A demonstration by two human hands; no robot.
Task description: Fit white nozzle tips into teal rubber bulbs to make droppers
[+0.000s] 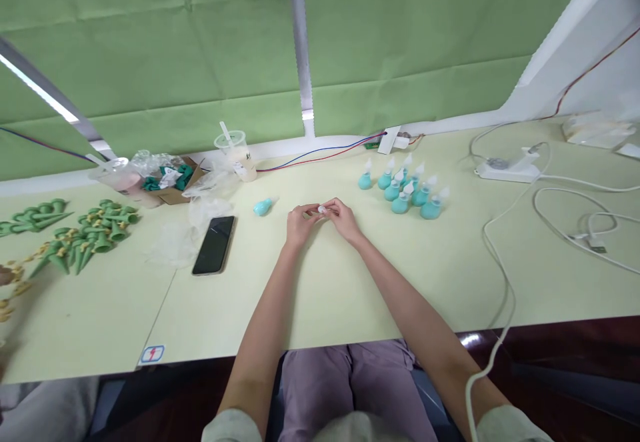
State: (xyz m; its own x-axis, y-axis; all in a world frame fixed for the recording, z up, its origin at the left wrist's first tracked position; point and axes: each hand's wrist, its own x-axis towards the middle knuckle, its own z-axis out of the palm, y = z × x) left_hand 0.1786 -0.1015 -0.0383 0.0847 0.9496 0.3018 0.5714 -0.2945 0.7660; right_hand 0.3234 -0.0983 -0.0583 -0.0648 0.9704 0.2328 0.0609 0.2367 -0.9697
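Observation:
Close together over the middle of the table, my left hand [301, 224] and my right hand [343, 219] pinch a small white piece [321, 209] between their fingertips. Its exact kind is too small to make out. Just left of my left hand, a turquoise bulb-shaped bottle [263, 207] lies on its side, its pale tip pointing right. Beyond my right hand, several like turquoise bottles [401, 203] stand upright in a cluster, each with a whitish pointed tip.
A phone [214, 245] lies left of my arms, beside crumpled clear plastic bags [175, 239]. Drink cups [239, 155] and a cardboard box [183, 192] stand behind. Green cone-shaped parts [95, 232] cover the far left. A power strip [510, 167] and white cables [493, 242] lie right.

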